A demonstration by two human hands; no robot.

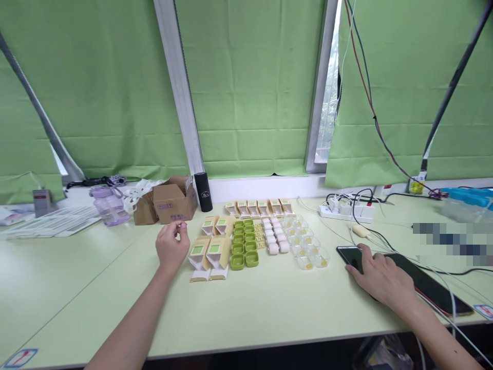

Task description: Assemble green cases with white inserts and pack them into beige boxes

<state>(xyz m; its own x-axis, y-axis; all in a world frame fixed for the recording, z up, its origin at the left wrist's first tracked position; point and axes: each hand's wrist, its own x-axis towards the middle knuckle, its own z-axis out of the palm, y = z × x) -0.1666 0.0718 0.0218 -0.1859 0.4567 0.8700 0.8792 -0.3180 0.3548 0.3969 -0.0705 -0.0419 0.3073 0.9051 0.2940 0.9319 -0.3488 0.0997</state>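
Note:
My left hand hovers at the left of the rows, its fingers curled closed with the thumb against the index finger; nothing shows in it. My right hand grips a black phone lying on the table, covering much of it. Nearest the left hand are cream folded cartons with green labels. To their right come rows of green square cups, small pale yellow pieces, pinkish-white rounded pieces and clear plastic cups with yellow spots. More cartons line up behind them.
A dark tablet-like slab lies by my right forearm, with cables across it. A power strip with plugs stands behind. At the back left are a cardboard box, a black cylinder and a purple bottle. Green blinds hang behind.

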